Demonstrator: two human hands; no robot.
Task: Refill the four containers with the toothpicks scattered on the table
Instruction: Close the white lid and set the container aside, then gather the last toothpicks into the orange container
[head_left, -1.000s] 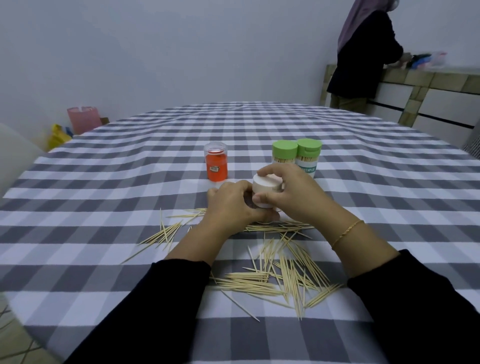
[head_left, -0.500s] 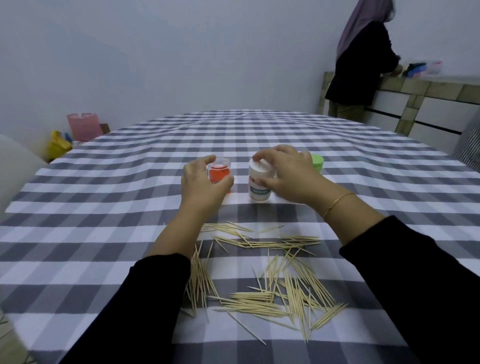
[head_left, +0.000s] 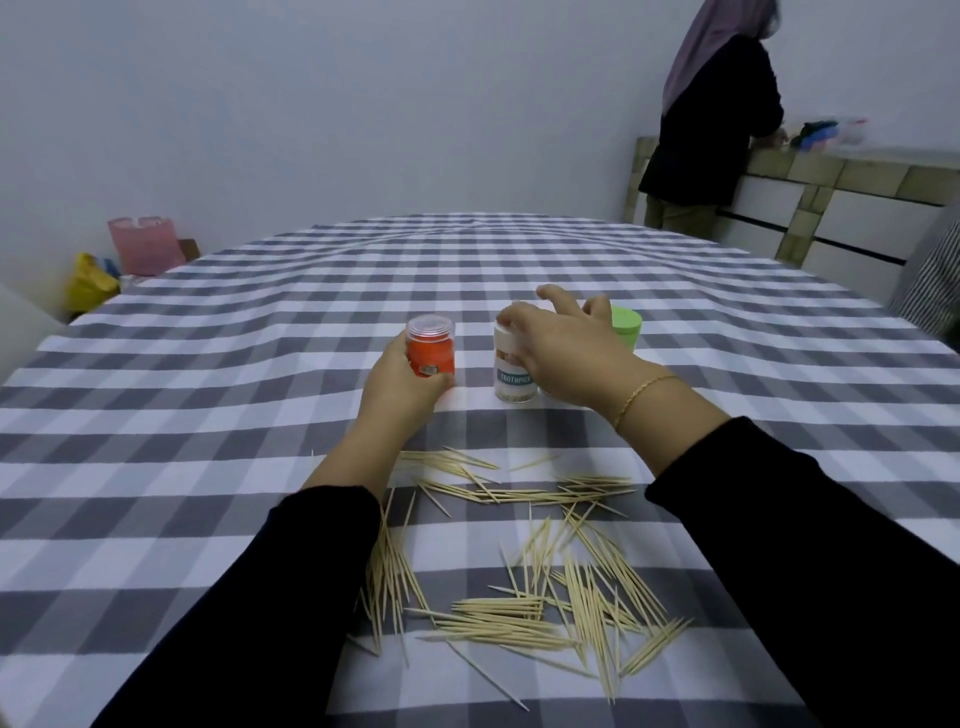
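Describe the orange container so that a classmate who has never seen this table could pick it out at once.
On the checked tablecloth, beyond the scattered toothpicks, stands a row of small containers. The orange container is leftmost, gripped by the left hand. Only it has an orange body and clear lid.

Tabletop, checked cloth: far half, left edge and right edge bare. Middle: orange container, white container, green-lidded container in a close row with narrow gaps. Near edge: scattered toothpicks between both sleeves.
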